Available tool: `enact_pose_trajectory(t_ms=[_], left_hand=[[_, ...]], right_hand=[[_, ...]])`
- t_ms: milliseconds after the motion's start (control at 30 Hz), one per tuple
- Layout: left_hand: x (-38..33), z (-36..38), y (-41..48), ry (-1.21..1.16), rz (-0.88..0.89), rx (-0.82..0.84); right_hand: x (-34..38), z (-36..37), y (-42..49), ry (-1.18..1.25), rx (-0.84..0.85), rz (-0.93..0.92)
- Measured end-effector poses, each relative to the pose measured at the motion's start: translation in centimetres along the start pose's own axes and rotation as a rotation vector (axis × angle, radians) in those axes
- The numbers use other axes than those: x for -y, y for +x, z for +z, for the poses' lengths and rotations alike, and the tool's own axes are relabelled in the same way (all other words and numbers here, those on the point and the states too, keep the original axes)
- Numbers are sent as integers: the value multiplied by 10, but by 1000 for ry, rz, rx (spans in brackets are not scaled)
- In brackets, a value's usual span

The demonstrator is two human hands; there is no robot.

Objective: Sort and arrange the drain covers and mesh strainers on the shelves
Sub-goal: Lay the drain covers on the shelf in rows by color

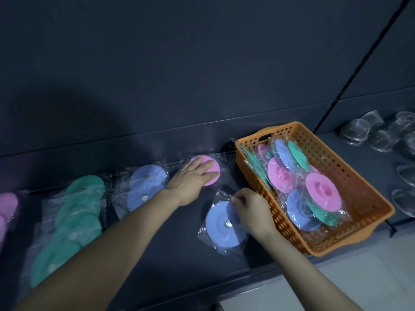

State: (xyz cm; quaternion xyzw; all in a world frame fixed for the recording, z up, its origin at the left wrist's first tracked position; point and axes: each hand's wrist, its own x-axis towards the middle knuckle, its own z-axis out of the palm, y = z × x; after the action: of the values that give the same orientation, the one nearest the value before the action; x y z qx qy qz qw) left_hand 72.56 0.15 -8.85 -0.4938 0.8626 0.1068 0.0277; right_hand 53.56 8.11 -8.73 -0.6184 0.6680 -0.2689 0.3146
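Round drain covers in clear bags lie on a dark shelf [157, 261]. My left hand [193, 178] rests flat with straight fingers on a pink drain cover [213, 170] at the back of the shelf. My right hand [251, 212] pinches the bag of a blue drain cover [222, 230] lying nearer the front edge. Left of these lie two blue covers [146, 185], a row of several green covers [76, 216] and a pink cover [7, 205] at the far left.
An orange perforated basket [350, 176] stands on the shelf to the right, holding several bagged pink, blue and green covers. Clear glass or plastic pieces [381, 135] lie on the neighbouring shelf at far right. A dark back panel rises behind.
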Motion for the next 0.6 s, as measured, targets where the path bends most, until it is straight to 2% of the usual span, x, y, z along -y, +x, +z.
enact_pose_trajectory(t_ms=[100, 200, 300, 433, 600], left_hand=[[-10, 0, -20, -275, -69, -236], [-20, -1, -53, -696, -266, -437], [-23, -1, -90, -995, -433, -436], [-14, 3, -127, -1082, -554, -359], [7, 5, -158, -910, -703, -432]], right_hand=[[3, -2, -2, 154, -21, 65], [6, 0, -8, 446, -6, 201], [16, 8, -16, 662, 22, 271], [37, 27, -25, 784, 78, 320], [58, 62, -32, 654, 136, 324]])
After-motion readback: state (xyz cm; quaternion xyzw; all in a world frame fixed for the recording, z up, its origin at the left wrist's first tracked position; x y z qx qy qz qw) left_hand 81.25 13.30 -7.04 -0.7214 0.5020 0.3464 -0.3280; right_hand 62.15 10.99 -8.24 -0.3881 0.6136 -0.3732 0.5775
